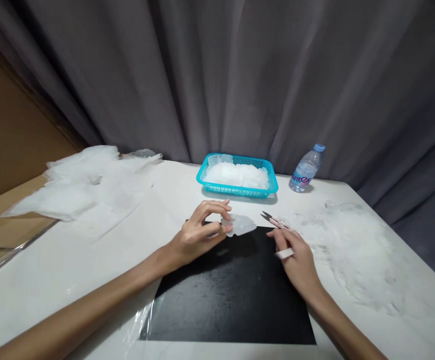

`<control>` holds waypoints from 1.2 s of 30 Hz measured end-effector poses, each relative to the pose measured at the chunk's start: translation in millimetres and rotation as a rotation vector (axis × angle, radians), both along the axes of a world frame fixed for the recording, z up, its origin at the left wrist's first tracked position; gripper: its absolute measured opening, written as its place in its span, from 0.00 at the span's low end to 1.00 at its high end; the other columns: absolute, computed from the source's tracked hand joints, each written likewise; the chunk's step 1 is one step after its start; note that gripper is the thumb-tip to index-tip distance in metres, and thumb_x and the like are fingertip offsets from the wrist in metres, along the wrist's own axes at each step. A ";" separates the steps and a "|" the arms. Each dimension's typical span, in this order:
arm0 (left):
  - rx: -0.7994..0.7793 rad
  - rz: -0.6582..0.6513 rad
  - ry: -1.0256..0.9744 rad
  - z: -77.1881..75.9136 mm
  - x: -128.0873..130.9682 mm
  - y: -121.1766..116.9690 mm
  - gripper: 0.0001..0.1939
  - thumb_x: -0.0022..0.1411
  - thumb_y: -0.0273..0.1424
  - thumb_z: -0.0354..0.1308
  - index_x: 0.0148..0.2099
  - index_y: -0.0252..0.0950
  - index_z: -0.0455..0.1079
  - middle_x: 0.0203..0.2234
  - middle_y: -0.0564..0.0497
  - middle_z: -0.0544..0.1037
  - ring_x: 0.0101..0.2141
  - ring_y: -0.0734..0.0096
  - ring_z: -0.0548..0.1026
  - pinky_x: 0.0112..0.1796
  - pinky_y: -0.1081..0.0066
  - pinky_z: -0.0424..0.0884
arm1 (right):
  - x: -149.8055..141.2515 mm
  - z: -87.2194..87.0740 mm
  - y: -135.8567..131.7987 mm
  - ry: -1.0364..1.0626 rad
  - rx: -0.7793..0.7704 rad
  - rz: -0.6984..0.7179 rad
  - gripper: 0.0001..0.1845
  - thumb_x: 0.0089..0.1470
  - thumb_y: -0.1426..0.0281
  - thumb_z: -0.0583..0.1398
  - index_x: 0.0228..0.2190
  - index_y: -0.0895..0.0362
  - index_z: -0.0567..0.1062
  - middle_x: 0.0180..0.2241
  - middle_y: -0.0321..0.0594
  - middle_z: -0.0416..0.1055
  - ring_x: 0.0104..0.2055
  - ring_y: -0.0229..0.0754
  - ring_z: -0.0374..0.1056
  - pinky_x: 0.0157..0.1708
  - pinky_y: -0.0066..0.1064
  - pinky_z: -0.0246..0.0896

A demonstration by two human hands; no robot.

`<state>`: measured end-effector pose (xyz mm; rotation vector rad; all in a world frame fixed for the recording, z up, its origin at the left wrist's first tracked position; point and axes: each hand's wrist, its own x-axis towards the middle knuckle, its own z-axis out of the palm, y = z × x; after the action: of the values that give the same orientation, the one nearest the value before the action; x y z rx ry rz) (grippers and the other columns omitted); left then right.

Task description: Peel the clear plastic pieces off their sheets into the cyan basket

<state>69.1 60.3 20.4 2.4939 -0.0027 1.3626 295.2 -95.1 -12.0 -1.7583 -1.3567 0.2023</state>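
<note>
My left hand (204, 227) is closed in a pinch on a thin, translucent white piece (243, 225) with a rounded, tapering outline. The piece is held above the far edge of a black mat (236, 295). At the mat's far right corner is my right hand (294, 255), its fingers bent and slightly blurred. A white band (285, 253) shows at one of its fingers. Small thread snips (276, 220) with dark blades and pinkish handles lie just beyond these fingers. The hand partly covers the handle end, and whether it touches the snips is unclear.
A blue basket (237, 190) holds white fluffy filling (236, 175) and clear pieces. Right of it stands a water bottle (305, 172). White filmy material (367, 255) spreads across the right side. Several white padded packets (78, 187) are heaped at left, before a grey curtain (225, 75).
</note>
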 end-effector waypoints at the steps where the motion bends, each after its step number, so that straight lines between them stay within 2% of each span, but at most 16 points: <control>1: 0.029 0.001 -0.010 -2.2 0.2 -5.3 0.12 0.64 0.18 0.64 0.43 0.42 0.74 0.43 0.49 0.77 0.51 0.61 0.78 0.55 0.50 0.80 | -6.1 12.3 -3.7 0.143 0.001 0.031 0.30 0.71 0.50 0.49 0.31 0.55 0.79 0.33 0.44 0.79 0.39 0.48 0.76 0.44 0.39 0.71; 3: 0.050 -0.007 0.000 -5.5 0.4 -16.2 0.14 0.64 0.19 0.65 0.47 0.43 0.74 0.42 0.49 0.79 0.50 0.60 0.79 0.53 0.53 0.81 | -19.1 34.2 -11.3 0.353 -0.031 0.161 0.33 0.71 0.49 0.47 0.28 0.55 0.79 0.36 0.45 0.80 0.41 0.47 0.75 0.47 0.37 0.69; 5: 0.020 -0.033 0.056 -6.9 1.1 -25.0 0.16 0.65 0.21 0.65 0.52 0.42 0.73 0.42 0.47 0.81 0.48 0.61 0.81 0.51 0.57 0.82 | -29.7 46.7 -17.5 0.509 -0.055 0.219 0.26 0.66 0.48 0.56 0.34 0.55 0.82 0.34 0.43 0.80 0.36 0.45 0.74 0.40 0.34 0.69; 7: 0.014 -0.056 0.102 -6.2 2.0 -29.0 0.15 0.66 0.22 0.64 0.53 0.43 0.72 0.44 0.46 0.81 0.49 0.60 0.81 0.51 0.58 0.81 | -34.7 47.9 -20.4 0.563 -0.059 0.165 0.23 0.59 0.49 0.65 0.38 0.56 0.83 0.30 0.41 0.77 0.31 0.43 0.71 0.32 0.31 0.66; 10: -0.022 -0.036 0.172 -3.4 3.6 -26.8 0.13 0.65 0.22 0.66 0.48 0.45 0.76 0.52 0.44 0.76 0.58 0.56 0.75 0.58 0.53 0.75 | -32.4 37.9 -18.7 0.529 -0.036 0.089 0.20 0.55 0.51 0.68 0.34 0.57 0.83 0.25 0.38 0.73 0.27 0.40 0.64 0.29 0.31 0.61; 11: -0.121 -0.030 0.203 -2.6 4.4 -24.9 0.15 0.62 0.24 0.69 0.49 0.45 0.76 0.56 0.43 0.73 0.61 0.53 0.72 0.60 0.51 0.73 | -30.3 34.5 -17.2 0.530 -0.029 0.087 0.20 0.55 0.51 0.68 0.33 0.57 0.83 0.25 0.38 0.72 0.27 0.40 0.64 0.30 0.31 0.61; 12: -0.274 -0.045 0.241 -2.2 5.4 -23.0 0.21 0.59 0.28 0.73 0.53 0.46 0.74 0.59 0.42 0.71 0.63 0.50 0.70 0.61 0.49 0.71 | -28.1 31.9 -15.6 0.547 -0.024 0.092 0.20 0.55 0.52 0.68 0.33 0.57 0.83 0.25 0.38 0.73 0.28 0.40 0.66 0.30 0.31 0.62; 15: -0.881 -0.280 0.363 -2.6 11.0 -19.2 0.51 0.49 0.37 0.80 0.69 0.51 0.58 0.60 0.39 0.71 0.57 0.50 0.76 0.57 0.49 0.74 | -23.1 28.8 -11.2 0.624 0.011 0.106 0.18 0.57 0.54 0.67 0.35 0.57 0.83 0.29 0.40 0.76 0.32 0.42 0.70 0.34 0.32 0.65; 16: -1.064 -0.358 0.393 -2.8 13.5 -19.0 0.53 0.50 0.38 0.79 0.72 0.51 0.54 0.57 0.39 0.74 0.53 0.52 0.80 0.54 0.51 0.76 | -22.1 28.4 -9.9 0.639 0.024 0.107 0.18 0.57 0.54 0.67 0.35 0.57 0.82 0.30 0.40 0.77 0.32 0.43 0.71 0.35 0.32 0.66; 17: -1.210 -0.399 0.423 -2.8 16.1 -19.3 0.51 0.54 0.39 0.77 0.72 0.48 0.54 0.54 0.40 0.78 0.49 0.55 0.82 0.51 0.53 0.78 | -21.6 27.7 -8.7 0.648 0.035 0.106 0.18 0.57 0.55 0.67 0.35 0.58 0.82 0.31 0.40 0.78 0.33 0.43 0.71 0.35 0.32 0.66; 19: -1.363 -0.370 0.437 -1.9 20.8 -20.5 0.36 0.62 0.39 0.71 0.68 0.41 0.63 0.46 0.43 0.83 0.43 0.60 0.84 0.49 0.58 0.78 | -21.4 25.2 -6.8 0.651 0.043 0.096 0.18 0.57 0.55 0.68 0.36 0.58 0.83 0.31 0.40 0.78 0.33 0.43 0.72 0.35 0.32 0.67; 22: -1.359 -0.259 0.404 1.3 24.6 -21.1 0.22 0.67 0.38 0.66 0.60 0.37 0.74 0.39 0.46 0.86 0.41 0.61 0.84 0.48 0.62 0.78 | -22.7 19.4 -5.2 0.641 0.040 0.067 0.19 0.56 0.54 0.68 0.36 0.59 0.83 0.30 0.41 0.78 0.33 0.44 0.72 0.35 0.33 0.67; 26: -1.335 -0.223 0.368 6.7 23.6 -18.3 0.18 0.65 0.39 0.68 0.54 0.35 0.78 0.38 0.47 0.87 0.39 0.60 0.85 0.47 0.62 0.79 | -24.3 14.8 -5.6 0.632 0.024 0.068 0.20 0.57 0.53 0.67 0.37 0.59 0.84 0.29 0.41 0.77 0.31 0.43 0.72 0.33 0.32 0.67; 29: -1.363 -0.225 0.366 8.6 21.6 -18.0 0.17 0.67 0.41 0.66 0.51 0.35 0.80 0.43 0.45 0.86 0.42 0.59 0.84 0.48 0.63 0.80 | -23.9 15.0 -6.0 0.636 0.024 0.076 0.19 0.58 0.54 0.67 0.38 0.59 0.84 0.26 0.39 0.76 0.33 0.44 0.73 0.34 0.32 0.68; 31: -1.422 -0.234 0.348 8.4 21.2 -19.6 0.17 0.69 0.42 0.64 0.51 0.36 0.80 0.45 0.45 0.85 0.44 0.59 0.84 0.49 0.62 0.79 | -23.4 15.8 -5.9 0.646 0.027 0.085 0.19 0.58 0.55 0.67 0.39 0.59 0.84 0.28 0.41 0.78 0.35 0.45 0.75 0.35 0.32 0.70; 36: -1.595 -0.371 0.276 10.5 23.8 -25.4 0.21 0.69 0.46 0.62 0.52 0.34 0.79 0.45 0.40 0.85 0.46 0.53 0.84 0.50 0.55 0.79 | -22.3 18.3 -4.8 0.632 0.056 0.062 0.19 0.59 0.55 0.66 0.41 0.57 0.85 0.37 0.44 0.83 0.40 0.49 0.78 0.44 0.38 0.75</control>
<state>92.9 34.9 31.0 1.1553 0.4533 0.4076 272.8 -99.9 6.3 -1.4299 -0.9391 0.6840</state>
